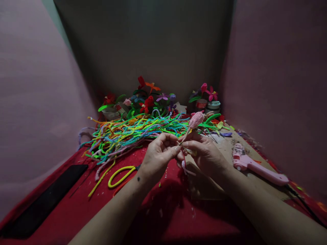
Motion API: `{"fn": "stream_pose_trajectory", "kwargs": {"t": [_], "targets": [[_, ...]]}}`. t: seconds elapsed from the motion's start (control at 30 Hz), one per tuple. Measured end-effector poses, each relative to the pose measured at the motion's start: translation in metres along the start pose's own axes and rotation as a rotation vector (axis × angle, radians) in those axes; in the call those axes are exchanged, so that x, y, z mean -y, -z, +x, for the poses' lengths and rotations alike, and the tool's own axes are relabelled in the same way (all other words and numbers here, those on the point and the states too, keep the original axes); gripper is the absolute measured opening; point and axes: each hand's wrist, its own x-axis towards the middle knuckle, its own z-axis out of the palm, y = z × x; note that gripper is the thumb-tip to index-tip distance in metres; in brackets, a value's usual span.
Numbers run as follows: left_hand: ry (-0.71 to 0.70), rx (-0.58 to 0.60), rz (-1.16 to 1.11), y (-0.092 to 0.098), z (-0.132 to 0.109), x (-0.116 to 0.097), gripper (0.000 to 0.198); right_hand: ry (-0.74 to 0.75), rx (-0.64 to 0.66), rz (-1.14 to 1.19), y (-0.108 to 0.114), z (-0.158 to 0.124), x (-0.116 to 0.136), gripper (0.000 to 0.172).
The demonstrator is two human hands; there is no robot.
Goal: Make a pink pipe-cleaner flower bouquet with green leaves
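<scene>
A pink pipe-cleaner flower bud points up and slightly right above my fingers. My right hand pinches its thin stem between thumb and fingers. Close against it, my left hand is closed with thumb and fingertips at the lower part of the same stem. Below the fingertips hangs a loose pink pipe-cleaner end. The exact grip at the meeting point is partly hidden by the fingers.
Loose coloured pipe cleaners are heaped behind my hands. Yellow-handled scissors lie left, near a black flat object. A pink glue gun rests right on a board. Finished flowers and a lidded jar stand behind.
</scene>
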Motion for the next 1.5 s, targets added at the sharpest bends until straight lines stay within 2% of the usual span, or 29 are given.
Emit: {"fn": "stream_pose_trajectory", "kwargs": {"t": [0.1,0.27,0.4,0.63,0.87,1.07,1.13,1.23,1.27,1.37,1.5], "targets": [[-0.008,-0.007,-0.028,0.001,0.001,0.001,0.025,0.016,0.005,-0.021,-0.001,-0.001,0.001,0.005],[0.028,-0.017,-0.11,0.0,0.0,-0.001,0.022,0.105,-0.025,-0.116,-0.001,-0.001,0.002,0.007],[0.081,-0.029,-0.196,0.001,0.001,-0.001,0.023,0.076,0.002,-0.085,0.0,0.0,0.001,0.007],[0.109,0.051,-0.276,0.007,0.004,0.007,0.024,-0.04,-0.004,0.052,0.001,0.0,-0.007,0.006],[0.073,0.086,-0.266,0.006,0.003,0.008,0.018,-0.073,-0.002,0.097,-0.001,0.0,-0.008,0.011],[0.079,0.136,-0.143,0.008,0.006,0.006,0.023,-0.02,-0.026,0.051,-0.003,0.001,-0.004,0.009],[0.046,0.045,-0.018,0.01,0.009,0.004,0.022,0.049,-0.077,0.017,0.002,0.003,0.005,0.009],[-0.035,-0.195,0.163,0.013,0.013,0.003,0.02,0.154,-0.19,0.021,0.014,0.007,0.026,0.008],[-0.042,-0.239,0.197,0.015,0.014,0.003,0.02,0.18,-0.21,0.023,0.019,0.008,0.033,0.007],[-0.014,-0.248,0.232,0.018,0.016,0.004,0.021,0.222,-0.253,0.066,0.031,0.012,0.046,0.004],[-0.02,-0.231,0.265,0.015,0.021,0.002,0.02,0.233,-0.259,0.093,0.038,0.014,0.049,0.005]]}}
